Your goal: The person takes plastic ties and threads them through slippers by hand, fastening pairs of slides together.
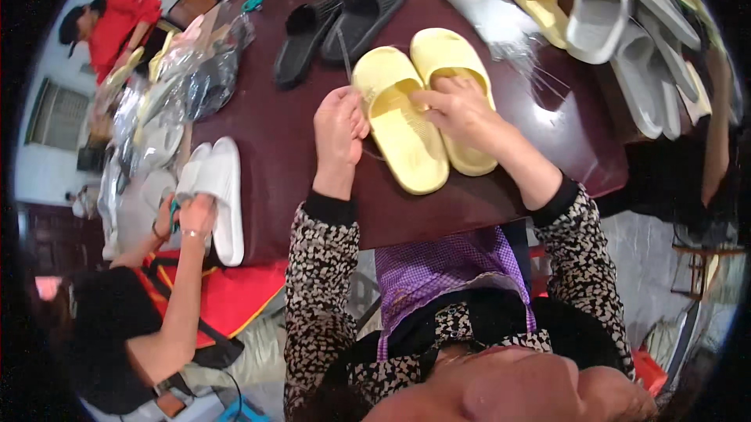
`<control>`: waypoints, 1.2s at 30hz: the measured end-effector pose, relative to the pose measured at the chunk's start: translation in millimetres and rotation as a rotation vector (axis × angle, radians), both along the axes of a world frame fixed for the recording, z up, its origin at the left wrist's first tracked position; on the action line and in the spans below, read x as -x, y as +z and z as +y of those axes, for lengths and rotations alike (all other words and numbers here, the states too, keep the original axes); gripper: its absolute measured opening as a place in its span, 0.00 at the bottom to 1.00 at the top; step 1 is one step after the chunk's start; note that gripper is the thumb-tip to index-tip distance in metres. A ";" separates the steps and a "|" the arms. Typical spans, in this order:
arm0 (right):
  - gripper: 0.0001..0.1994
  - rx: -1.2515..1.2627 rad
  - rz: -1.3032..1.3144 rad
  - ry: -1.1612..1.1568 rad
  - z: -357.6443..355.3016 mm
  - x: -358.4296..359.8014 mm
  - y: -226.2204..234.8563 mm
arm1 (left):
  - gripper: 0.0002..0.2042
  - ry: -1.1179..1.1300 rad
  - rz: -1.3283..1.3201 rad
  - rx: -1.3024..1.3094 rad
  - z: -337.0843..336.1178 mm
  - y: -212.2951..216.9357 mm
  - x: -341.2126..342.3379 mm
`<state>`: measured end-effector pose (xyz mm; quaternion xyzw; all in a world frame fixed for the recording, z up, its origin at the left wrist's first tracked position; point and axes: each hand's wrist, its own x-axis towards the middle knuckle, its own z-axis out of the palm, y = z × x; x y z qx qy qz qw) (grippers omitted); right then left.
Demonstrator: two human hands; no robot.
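Observation:
A pair of yellow slippers lies side by side on the dark red table in front of me, toes pointing away. At the outer side of the left slipper, my left hand is closed in a pinch. A thin clear plastic strand rises from its fingers. My right hand reaches over the right slipper, fingers in the foot opening at the strap and one finger stretched toward the left slipper. Its fingertips are partly hidden inside.
Black slippers lie beyond mine. Clear plastic strands are bundled at the far side. Grey slippers pile up at right. At left a co-worker's hands work on white slippers beside bagged pairs. Another person in red is farther off.

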<state>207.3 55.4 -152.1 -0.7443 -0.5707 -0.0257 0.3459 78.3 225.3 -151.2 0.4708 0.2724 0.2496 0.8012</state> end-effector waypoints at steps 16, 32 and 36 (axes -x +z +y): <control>0.06 0.120 -0.165 -0.212 -7.8 -13.0 -2.5 | 0.04 0.113 -0.133 0.023 17.8 -14.0 7.2; 0.11 0.266 -0.103 -0.207 -6.4 -14.3 26.7 | 0.07 0.123 -0.309 0.378 57.1 -40.0 21.0; 0.11 0.181 -0.122 -0.265 -11.2 -19.1 29.1 | 0.17 0.105 -0.327 0.428 64.6 -36.1 24.6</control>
